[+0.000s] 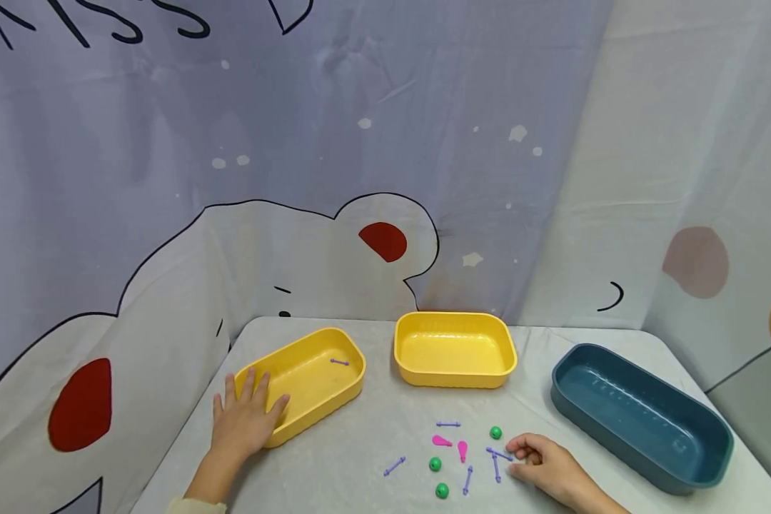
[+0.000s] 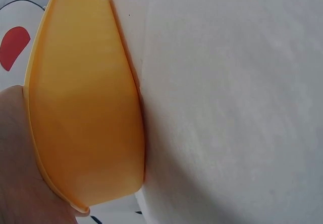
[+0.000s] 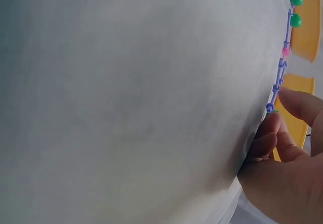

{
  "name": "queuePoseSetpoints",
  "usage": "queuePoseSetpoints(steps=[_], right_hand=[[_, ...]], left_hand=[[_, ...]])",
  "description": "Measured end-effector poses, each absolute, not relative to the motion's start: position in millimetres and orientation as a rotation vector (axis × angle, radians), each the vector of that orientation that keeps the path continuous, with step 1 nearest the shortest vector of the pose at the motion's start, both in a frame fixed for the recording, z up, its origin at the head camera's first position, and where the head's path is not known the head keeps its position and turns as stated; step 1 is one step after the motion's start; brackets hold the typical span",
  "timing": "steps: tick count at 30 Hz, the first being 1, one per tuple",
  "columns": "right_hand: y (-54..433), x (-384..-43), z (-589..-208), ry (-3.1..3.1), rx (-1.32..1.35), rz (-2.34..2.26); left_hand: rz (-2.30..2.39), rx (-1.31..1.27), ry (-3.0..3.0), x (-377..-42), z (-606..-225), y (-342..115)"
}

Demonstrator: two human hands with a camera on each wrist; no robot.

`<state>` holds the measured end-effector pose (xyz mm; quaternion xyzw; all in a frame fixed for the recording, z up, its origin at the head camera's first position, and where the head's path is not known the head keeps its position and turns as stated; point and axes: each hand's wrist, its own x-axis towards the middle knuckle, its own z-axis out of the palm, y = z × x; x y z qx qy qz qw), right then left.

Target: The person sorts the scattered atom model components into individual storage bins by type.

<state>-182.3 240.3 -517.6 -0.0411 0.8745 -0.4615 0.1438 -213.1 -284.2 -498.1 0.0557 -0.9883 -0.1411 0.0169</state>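
Note:
My left hand [image 1: 240, 421] rests with spread fingers over the near-left end of the left yellow tray [image 1: 315, 410]. One small purple stick with knobbed ends [image 1: 339, 362] lies inside that tray. In the left wrist view the tray's outer wall [image 2: 86, 103] fills much of the picture. At the right, my right hand [image 1: 549, 467] is low by the tabletop, thumb and index finger apart on either side of the end of a purple stick [image 1: 497, 453]. A second purple stick [image 1: 497, 469] lies just below it. A green ball [image 1: 496, 432] sits close by.
More purple sticks [image 1: 395, 466], green balls [image 1: 442, 490] and pink drop-shaped pieces [image 1: 442, 441] lie scattered mid-table. A second yellow tray [image 1: 456, 378] stands at the back centre, and a dark blue tray [image 1: 636, 428] at the right. A printed curtain [image 1: 295, 128] hangs behind.

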Motion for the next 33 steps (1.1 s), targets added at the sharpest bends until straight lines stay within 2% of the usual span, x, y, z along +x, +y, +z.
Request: queuePoseSetpoints(steps=[9,33], right_hand=[[234,-184,-520,2.693,-0.07,-1.16],[223,-188,-518,2.789,-0.032,-1.064]], left_hand=[[-0.437,0.168,-3.056,-214,-502,-285],[-0.432,0.16,-3.069,-213,-499,-284]])
